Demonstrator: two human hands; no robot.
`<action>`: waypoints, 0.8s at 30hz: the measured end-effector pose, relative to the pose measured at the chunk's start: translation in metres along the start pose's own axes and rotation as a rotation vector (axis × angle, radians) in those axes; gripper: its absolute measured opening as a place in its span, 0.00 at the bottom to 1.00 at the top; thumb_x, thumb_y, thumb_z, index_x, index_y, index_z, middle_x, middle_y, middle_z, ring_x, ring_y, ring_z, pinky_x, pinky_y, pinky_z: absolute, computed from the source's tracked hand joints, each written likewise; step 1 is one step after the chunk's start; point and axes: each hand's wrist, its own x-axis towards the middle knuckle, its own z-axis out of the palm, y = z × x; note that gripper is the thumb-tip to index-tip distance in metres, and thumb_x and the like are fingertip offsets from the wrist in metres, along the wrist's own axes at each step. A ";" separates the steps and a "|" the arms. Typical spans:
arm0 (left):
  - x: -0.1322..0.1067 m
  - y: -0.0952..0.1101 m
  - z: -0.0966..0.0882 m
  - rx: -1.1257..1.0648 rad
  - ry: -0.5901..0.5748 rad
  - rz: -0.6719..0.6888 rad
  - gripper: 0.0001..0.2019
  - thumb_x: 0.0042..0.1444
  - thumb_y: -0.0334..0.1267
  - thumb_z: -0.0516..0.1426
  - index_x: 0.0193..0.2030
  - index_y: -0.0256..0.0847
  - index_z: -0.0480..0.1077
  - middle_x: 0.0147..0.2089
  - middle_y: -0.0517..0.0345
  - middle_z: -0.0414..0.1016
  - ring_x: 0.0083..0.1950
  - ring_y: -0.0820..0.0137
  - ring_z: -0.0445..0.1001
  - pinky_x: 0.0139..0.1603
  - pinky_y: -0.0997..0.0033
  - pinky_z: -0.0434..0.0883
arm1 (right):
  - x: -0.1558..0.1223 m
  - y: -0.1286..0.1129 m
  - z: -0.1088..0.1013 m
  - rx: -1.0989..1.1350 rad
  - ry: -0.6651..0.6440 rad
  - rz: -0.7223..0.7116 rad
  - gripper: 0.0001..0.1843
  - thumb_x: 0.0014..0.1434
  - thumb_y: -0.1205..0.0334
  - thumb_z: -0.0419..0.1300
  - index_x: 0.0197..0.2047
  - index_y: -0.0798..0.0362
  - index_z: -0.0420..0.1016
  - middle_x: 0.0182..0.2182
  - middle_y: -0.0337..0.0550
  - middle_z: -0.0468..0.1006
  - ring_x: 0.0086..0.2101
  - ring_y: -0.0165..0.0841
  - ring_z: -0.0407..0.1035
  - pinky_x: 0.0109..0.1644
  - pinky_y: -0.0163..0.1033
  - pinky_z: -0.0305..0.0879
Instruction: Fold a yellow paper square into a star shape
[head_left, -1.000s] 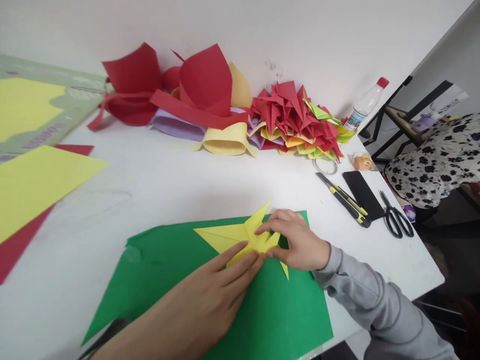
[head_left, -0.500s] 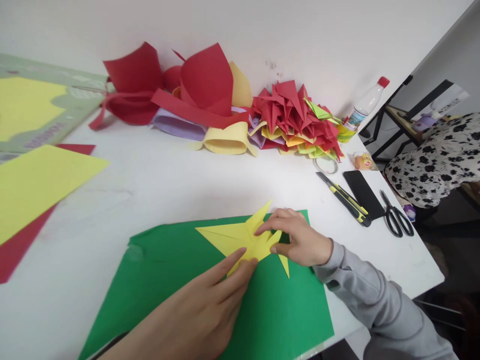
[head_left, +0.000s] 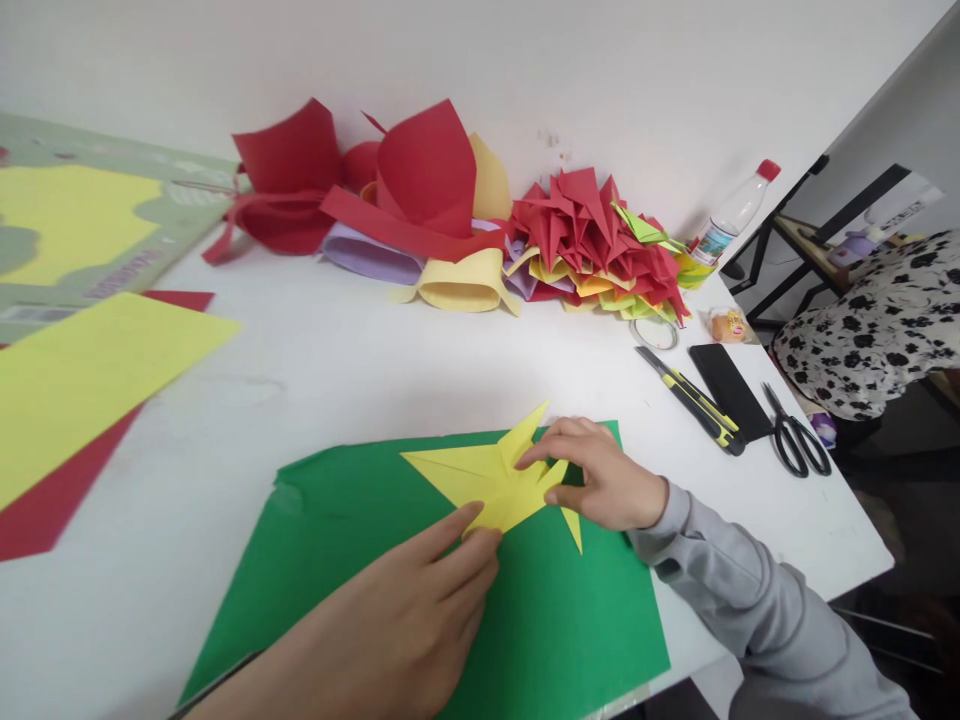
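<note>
A yellow folded-paper star (head_left: 517, 493) with several pointed arms lies on a green sheet (head_left: 352, 530). My left hand (head_left: 424, 600) holds the star at its lower left edge, thumb and fingers close together there and covering one point. From the right, my right hand (head_left: 604, 475) has thumb and index finger curled around the star's right side, on its raised folds. Its other fingers are bent behind the index finger, and part of the right-hand points is hidden beneath it.
Red folded-paper stars (head_left: 577, 220) are heaped by the wall, beside curled red paper (head_left: 427, 165). At right lie a utility knife (head_left: 694, 400), a black flat object (head_left: 729, 390), scissors (head_left: 795, 440) and a tape roll (head_left: 654, 333). A bottle (head_left: 731, 215) stands behind; yellow sheets (head_left: 97, 370) lie left.
My left hand has slid slightly down and left along the star's edge. My right hand keeps its grip almost unchanged. The whole view has shifted a little.
</note>
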 end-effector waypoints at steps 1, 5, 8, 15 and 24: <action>0.002 -0.002 0.000 0.014 0.050 0.034 0.07 0.55 0.38 0.59 0.30 0.42 0.79 0.36 0.53 0.81 0.46 0.60 0.73 0.67 0.57 0.60 | 0.000 0.000 0.000 0.001 -0.002 0.004 0.23 0.51 0.73 0.69 0.49 0.45 0.76 0.44 0.40 0.75 0.49 0.39 0.67 0.56 0.51 0.56; 0.010 -0.009 0.005 -0.019 0.148 0.038 0.13 0.61 0.33 0.52 0.46 0.36 0.76 0.49 0.49 0.79 0.53 0.59 0.71 0.63 0.55 0.65 | 0.001 0.000 0.000 0.003 -0.004 0.016 0.24 0.50 0.73 0.69 0.49 0.46 0.76 0.45 0.41 0.74 0.49 0.40 0.67 0.57 0.51 0.56; 0.014 -0.014 0.009 -0.034 0.054 -0.034 0.17 0.59 0.26 0.51 0.53 0.34 0.72 0.48 0.46 0.77 0.50 0.58 0.73 0.53 0.56 0.72 | 0.002 0.003 0.001 0.026 0.028 0.011 0.23 0.50 0.74 0.69 0.49 0.47 0.75 0.44 0.41 0.75 0.49 0.39 0.67 0.56 0.50 0.57; 0.017 -0.022 0.009 -0.026 0.080 -0.011 0.18 0.59 0.23 0.47 0.52 0.34 0.71 0.44 0.47 0.77 0.48 0.60 0.74 0.49 0.58 0.74 | 0.005 0.008 0.005 0.150 0.130 0.005 0.20 0.52 0.78 0.64 0.47 0.50 0.75 0.42 0.41 0.78 0.45 0.35 0.71 0.55 0.46 0.62; 0.018 -0.018 0.007 -0.040 0.060 -0.041 0.21 0.58 0.21 0.46 0.52 0.34 0.73 0.49 0.47 0.78 0.48 0.61 0.74 0.50 0.60 0.74 | 0.005 0.009 0.008 0.161 0.190 0.019 0.23 0.47 0.78 0.70 0.46 0.52 0.76 0.39 0.41 0.79 0.43 0.35 0.72 0.54 0.46 0.63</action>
